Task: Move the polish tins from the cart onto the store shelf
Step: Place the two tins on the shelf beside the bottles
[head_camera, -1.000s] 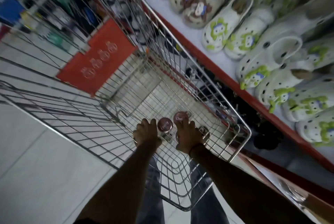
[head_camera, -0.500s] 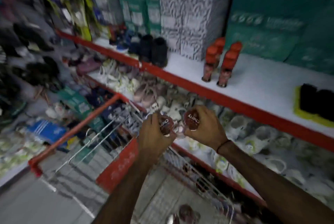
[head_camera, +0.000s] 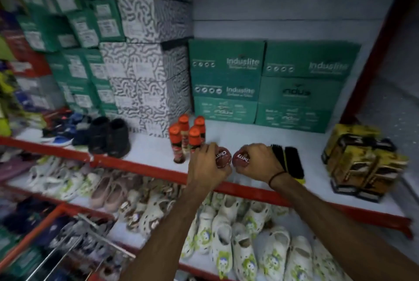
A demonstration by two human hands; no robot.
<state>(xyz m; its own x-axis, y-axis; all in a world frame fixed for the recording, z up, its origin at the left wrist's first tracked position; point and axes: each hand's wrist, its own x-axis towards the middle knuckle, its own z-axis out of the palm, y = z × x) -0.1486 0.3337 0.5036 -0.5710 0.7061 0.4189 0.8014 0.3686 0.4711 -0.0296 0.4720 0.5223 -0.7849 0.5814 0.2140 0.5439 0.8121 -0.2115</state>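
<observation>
A person's left hand point(head_camera: 207, 163) and right hand point(head_camera: 258, 160) each hold a dark red polish tin, fingers clamped around the left tin point(head_camera: 223, 158) and the right tin point(head_camera: 241, 159), side by side over the front edge of the white store shelf point(head_camera: 249, 138). Orange-capped bottles point(head_camera: 188, 135) stand just left of the hands, black brushes point(head_camera: 290, 160) just right; the cart point(head_camera: 74, 235) shows at lower left.

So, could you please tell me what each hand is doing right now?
Left hand: closed on a polish tin.
Right hand: closed on another tin.
</observation>
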